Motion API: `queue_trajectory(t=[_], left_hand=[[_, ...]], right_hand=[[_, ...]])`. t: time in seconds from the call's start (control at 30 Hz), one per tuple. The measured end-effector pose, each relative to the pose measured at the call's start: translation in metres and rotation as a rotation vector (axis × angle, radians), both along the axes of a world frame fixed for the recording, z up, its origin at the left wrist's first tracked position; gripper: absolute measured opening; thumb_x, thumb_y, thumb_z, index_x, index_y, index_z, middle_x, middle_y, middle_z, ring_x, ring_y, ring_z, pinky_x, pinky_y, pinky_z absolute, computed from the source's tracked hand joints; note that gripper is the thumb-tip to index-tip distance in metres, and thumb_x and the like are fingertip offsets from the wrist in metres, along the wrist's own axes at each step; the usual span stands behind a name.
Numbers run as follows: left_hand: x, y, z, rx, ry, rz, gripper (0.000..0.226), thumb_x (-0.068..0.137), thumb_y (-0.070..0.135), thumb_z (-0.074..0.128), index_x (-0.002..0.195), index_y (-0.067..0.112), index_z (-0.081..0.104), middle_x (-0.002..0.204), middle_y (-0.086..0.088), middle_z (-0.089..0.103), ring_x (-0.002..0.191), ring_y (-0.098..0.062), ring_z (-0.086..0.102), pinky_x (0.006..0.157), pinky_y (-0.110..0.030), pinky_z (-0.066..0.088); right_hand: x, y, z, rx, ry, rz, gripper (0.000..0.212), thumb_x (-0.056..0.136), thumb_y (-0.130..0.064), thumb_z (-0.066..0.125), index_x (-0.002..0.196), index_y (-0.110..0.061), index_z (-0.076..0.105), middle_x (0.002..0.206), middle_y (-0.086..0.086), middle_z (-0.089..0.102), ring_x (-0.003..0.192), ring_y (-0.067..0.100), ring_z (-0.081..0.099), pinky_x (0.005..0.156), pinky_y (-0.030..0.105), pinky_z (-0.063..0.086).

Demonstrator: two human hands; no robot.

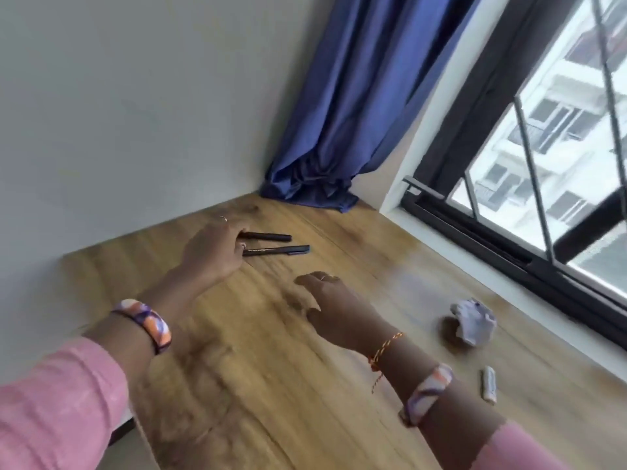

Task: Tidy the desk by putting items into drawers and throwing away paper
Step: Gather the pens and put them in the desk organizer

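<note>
Two dark pens lie side by side on the wooden desk (pixel 237 385), the far pen (pixel 268 237) and the near pen (pixel 278 250). My left hand (pixel 212 252) rests at their left ends, fingertips touching them, not closed around either. My right hand (pixel 336 308) hovers over the desk middle, fingers spread, holding nothing. A crumpled ball of white paper (pixel 473 321) sits to the right, apart from both hands. A small white capsule-shaped item (pixel 488 385) lies nearer the front right.
A white wall runs along the desk's left and far side. A blue curtain (pixel 342 113) bunches onto the far corner of the desk. A black-framed window (pixel 543 198) with a sill borders the right edge.
</note>
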State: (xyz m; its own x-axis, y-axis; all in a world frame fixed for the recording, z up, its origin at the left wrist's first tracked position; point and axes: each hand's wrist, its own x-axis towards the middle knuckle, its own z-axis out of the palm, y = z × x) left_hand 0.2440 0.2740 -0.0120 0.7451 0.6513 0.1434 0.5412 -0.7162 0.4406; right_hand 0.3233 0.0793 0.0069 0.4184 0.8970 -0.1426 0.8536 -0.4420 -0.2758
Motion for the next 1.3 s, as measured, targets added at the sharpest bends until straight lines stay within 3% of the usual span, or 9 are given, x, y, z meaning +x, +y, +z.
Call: queue_trajectory(t=[0.23, 0.37, 0.6, 0.67, 0.8, 0.97, 1.03, 1.13, 1.3], left_hand=[[0.019, 0.032, -0.010, 0.091, 0.220, -0.115, 0.055, 0.090, 0.006, 0.047, 0.140, 0.023, 0.035, 0.124, -0.011, 0.055, 0.113, -0.031, 0.055, 0.081, -0.034, 0.044], [0.023, 0.024, -0.011, 0.225, 0.257, -0.152, 0.033, 0.087, 0.002, 0.047, 0.113, 0.018, 0.059, 0.108, -0.007, 0.061, 0.098, -0.027, 0.060, 0.071, -0.031, 0.043], [0.016, -0.033, -0.007, 0.011, 0.187, -0.126, 0.017, 0.083, -0.003, 0.052, 0.081, 0.014, 0.052, 0.094, -0.005, 0.060, 0.089, -0.024, 0.060, 0.068, -0.033, 0.049], [0.018, -0.050, 0.003, -0.122, 0.132, -0.145, 0.022, 0.082, 0.000, 0.055, 0.070, 0.016, 0.047, 0.084, -0.003, 0.059, 0.082, -0.023, 0.059, 0.061, -0.028, 0.045], [0.030, -0.098, 0.036, -0.325, -0.032, -0.254, 0.018, 0.080, 0.003, 0.064, 0.096, 0.012, 0.062, 0.089, -0.002, 0.066, 0.082, -0.019, 0.063, 0.062, -0.022, 0.047], [0.058, -0.190, 0.082, -0.388, -0.150, -0.465, 0.017, 0.073, 0.005, 0.070, 0.070, 0.019, 0.062, 0.070, 0.004, 0.061, 0.076, -0.019, 0.062, 0.073, -0.032, 0.050], [0.070, -0.244, 0.100, -0.408, -0.158, -0.534, 0.020, 0.075, 0.008, 0.068, 0.064, 0.022, 0.060, 0.067, 0.003, 0.062, 0.067, -0.014, 0.059, 0.067, -0.030, 0.051], [0.082, -0.333, 0.119, -0.484, -0.164, -0.648, 0.014, 0.076, 0.006, 0.068, 0.067, 0.017, 0.064, 0.066, 0.001, 0.063, 0.062, -0.009, 0.059, 0.056, -0.019, 0.047], [0.097, -0.508, 0.141, -0.549, -0.184, -0.908, 0.013, 0.076, -0.001, 0.068, 0.070, 0.010, 0.065, 0.074, -0.016, 0.067, 0.068, -0.023, 0.062, 0.064, -0.031, 0.055]], right_hand=[[0.031, 0.068, -0.021, -0.021, -0.168, -0.034, 0.063, 0.086, -0.002, 0.043, 0.144, -0.011, 0.021, 0.151, 0.011, 0.027, 0.140, 0.030, 0.018, 0.110, 0.045, 0.026], [0.039, 0.070, -0.030, -0.024, -0.241, -0.037, 0.051, 0.089, -0.008, 0.043, 0.139, -0.013, 0.033, 0.137, 0.010, 0.044, 0.130, 0.030, 0.033, 0.106, 0.044, 0.030], [0.030, 0.004, -0.023, 0.024, -0.107, -0.007, 0.026, 0.092, -0.015, 0.048, 0.116, -0.021, 0.055, 0.110, 0.002, 0.054, 0.100, 0.024, 0.053, 0.077, 0.035, 0.047], [0.032, -0.026, -0.010, 0.082, -0.056, -0.045, 0.025, 0.091, -0.013, 0.051, 0.115, -0.020, 0.057, 0.110, 0.000, 0.052, 0.092, 0.020, 0.054, 0.074, 0.029, 0.048], [0.042, -0.100, 0.026, 0.256, -0.027, -0.209, 0.020, 0.086, -0.008, 0.060, 0.103, -0.016, 0.068, 0.096, -0.005, 0.053, 0.083, 0.013, 0.052, 0.070, 0.003, 0.037], [0.041, -0.224, 0.074, 0.402, -0.119, -0.384, 0.019, 0.079, 0.002, 0.066, 0.089, -0.012, 0.071, 0.088, -0.003, 0.061, 0.073, 0.005, 0.058, 0.069, 0.009, 0.048], [0.032, -0.281, 0.091, 0.479, -0.170, -0.453, 0.019, 0.076, 0.004, 0.069, 0.089, -0.010, 0.070, 0.086, -0.001, 0.064, 0.073, 0.009, 0.060, 0.070, 0.008, 0.048], [0.017, -0.368, 0.112, 0.544, -0.236, -0.563, 0.022, 0.073, 0.004, 0.071, 0.088, -0.011, 0.070, 0.081, 0.001, 0.067, 0.073, 0.014, 0.064, 0.071, 0.009, 0.047], [-0.019, -0.533, 0.142, 0.610, -0.402, -0.747, 0.016, 0.070, 0.005, 0.071, 0.080, -0.007, 0.067, 0.069, -0.004, 0.064, 0.060, 0.004, 0.061, 0.063, 0.006, 0.046]])
